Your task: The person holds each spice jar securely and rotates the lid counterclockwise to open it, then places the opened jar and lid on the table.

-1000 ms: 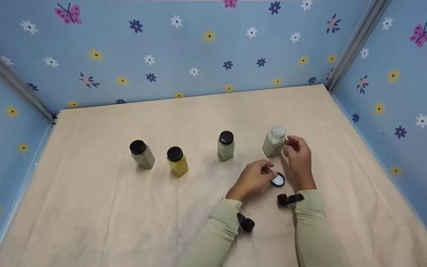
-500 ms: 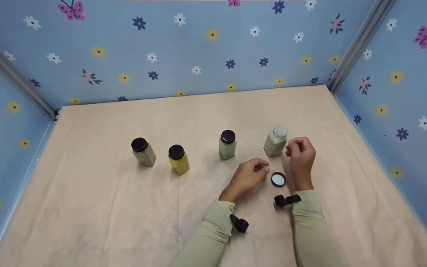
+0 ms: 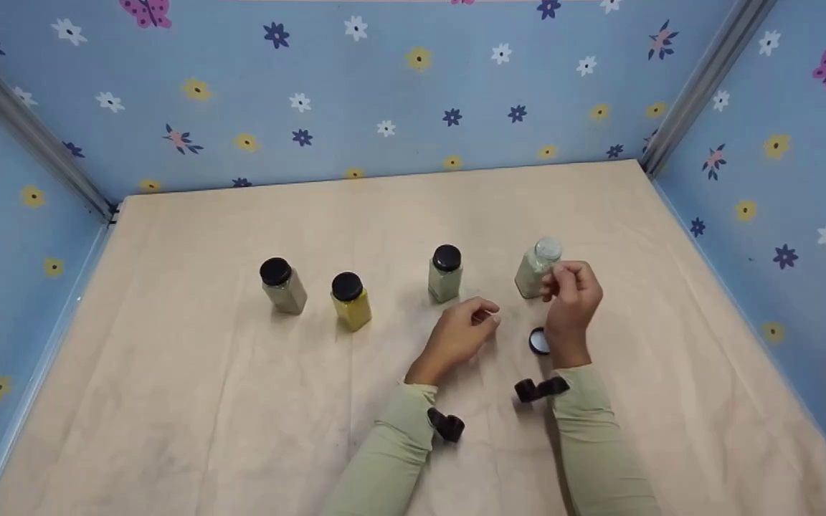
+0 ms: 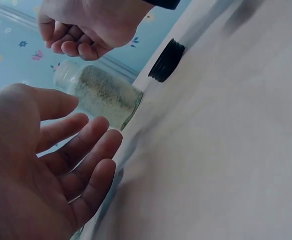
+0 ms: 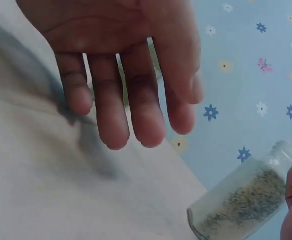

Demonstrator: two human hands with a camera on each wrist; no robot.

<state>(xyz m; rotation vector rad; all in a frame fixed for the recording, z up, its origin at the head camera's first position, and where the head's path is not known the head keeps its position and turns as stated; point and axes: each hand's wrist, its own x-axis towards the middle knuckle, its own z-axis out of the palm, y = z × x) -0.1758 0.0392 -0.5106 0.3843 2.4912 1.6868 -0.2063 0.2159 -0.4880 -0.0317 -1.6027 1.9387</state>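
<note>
In the head view my left hand (image 3: 456,333) hovers over the cloth, its fingers loosely bent around nothing. My right hand (image 3: 572,308) is beside an uncapped glass jar (image 3: 532,276) of pale green grains and overlaps its right side. The right wrist view shows its fingers (image 5: 111,115) hanging relaxed, without anything between them. Below the jar, a black screw lid (image 3: 538,341) lies with its white inside up, partly covered by the right hand. In the left wrist view the jar (image 4: 101,92) stands beyond my left fingertips (image 4: 106,170).
Left of the uncapped jar, a black-capped jar of green contents (image 3: 445,276) stands upright. Farther left are a yellow-filled jar (image 3: 353,304) and a grey-green jar (image 3: 285,287), both capped. Flowered blue panels (image 3: 384,86) border the beige cloth (image 3: 277,430) at the back and sides.
My left hand has let go of the lid and drawn away to the left. The right hand has shifted left, now overlapping the jar and lid. The head view has tilted slightly.
</note>
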